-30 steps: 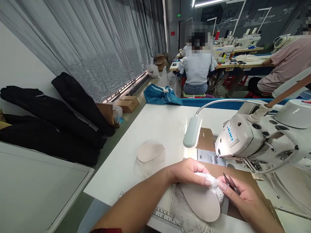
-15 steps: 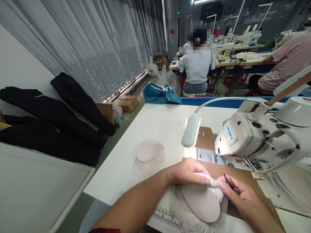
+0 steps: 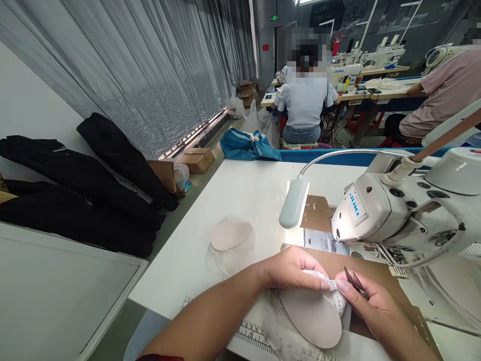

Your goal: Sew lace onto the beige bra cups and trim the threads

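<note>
My left hand [image 3: 298,268] pinches white lace trim [image 3: 337,301] between thumb and fingers. Close beside it, my right hand [image 3: 370,296] grips the same trim with thumb and fingertip. Small dark thread snips [image 3: 355,282] are also tucked in that hand, blades pointing up and to the left. Below both hands hangs a beige oval pad [image 3: 313,317], with sheer pale fabric [image 3: 276,321] around it and partly over the table's printed ruler. The fingers of my left hand hide part of the lace.
A JUKI sewing machine [image 3: 370,208] stands at the right, with a gooseneck lamp [image 3: 295,203] in front. Another beige pad [image 3: 231,235] with sheer fabric lies on the white table [image 3: 180,250]. Brown cardboard [image 3: 376,273] lies beneath my hands. A blue bag [image 3: 248,144] sits at the far edge; co-workers sit beyond.
Both hands keep hold of the lace, with only tiny finger shifts. The beige pad hangs very slightly lower, and the view has shifted a little.
</note>
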`<state>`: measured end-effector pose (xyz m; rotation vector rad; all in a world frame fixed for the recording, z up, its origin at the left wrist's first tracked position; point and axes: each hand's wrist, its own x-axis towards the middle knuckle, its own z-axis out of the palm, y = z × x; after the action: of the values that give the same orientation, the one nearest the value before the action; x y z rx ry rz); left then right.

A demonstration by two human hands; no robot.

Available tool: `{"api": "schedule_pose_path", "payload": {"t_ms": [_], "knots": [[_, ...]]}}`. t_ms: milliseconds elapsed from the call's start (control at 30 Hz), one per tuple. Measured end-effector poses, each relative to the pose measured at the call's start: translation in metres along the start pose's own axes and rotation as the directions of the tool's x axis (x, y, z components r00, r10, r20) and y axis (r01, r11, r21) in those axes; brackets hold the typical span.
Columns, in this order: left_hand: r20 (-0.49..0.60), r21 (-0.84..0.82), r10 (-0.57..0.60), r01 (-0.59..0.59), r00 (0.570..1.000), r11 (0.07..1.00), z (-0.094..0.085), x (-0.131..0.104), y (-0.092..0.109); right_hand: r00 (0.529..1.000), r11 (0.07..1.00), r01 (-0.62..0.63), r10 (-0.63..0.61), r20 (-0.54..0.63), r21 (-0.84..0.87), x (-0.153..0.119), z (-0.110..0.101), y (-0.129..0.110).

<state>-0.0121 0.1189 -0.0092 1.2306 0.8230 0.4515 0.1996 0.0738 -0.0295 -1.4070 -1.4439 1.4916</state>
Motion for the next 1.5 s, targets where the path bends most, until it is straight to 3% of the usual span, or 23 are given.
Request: {"api": "schedule_pose_path", "payload": {"t_ms": [233, 433, 600, 800, 1067, 1500], "knots": [[0.005, 0.023, -0.002, 0.002, 1.0, 1.0, -0.002, 0.0, -0.002, 1.0, 0.996, -0.015, 0.013, 0.023, 0.091, 0.001, 0.002, 0.003], [0.055, -0.053, -0.041, 0.044, 0.998, 0.998, -0.004, -0.002, 0.0, 0.997, 0.983, -0.07, 0.071, 0.0, 0.169, 0.001, 0.004, 0.0], [0.055, -0.082, -0.025, 0.029, 0.998, 0.996, -0.003, -0.002, 0.001, 0.993, 0.989, -0.113, 0.115, -0.009, 0.091, -0.001, 0.005, -0.008], [-0.034, -0.026, 0.012, -0.013, 0.999, 1.0, -0.002, 0.003, -0.004, 1.0, 0.999, 0.022, -0.021, 0.022, -0.041, -0.001, 0.004, -0.016], [-0.099, -0.101, -0.023, 0.013, 0.995, 0.995, -0.002, 0.004, -0.004, 0.995, 0.996, 0.039, -0.031, 0.098, -0.082, 0.002, -0.001, -0.015], [-0.052, -0.102, 0.008, -0.013, 0.999, 0.995, -0.003, 0.002, 0.003, 0.999, 0.995, 0.038, -0.041, -0.029, -0.091, 0.0, 0.004, -0.015]]}}
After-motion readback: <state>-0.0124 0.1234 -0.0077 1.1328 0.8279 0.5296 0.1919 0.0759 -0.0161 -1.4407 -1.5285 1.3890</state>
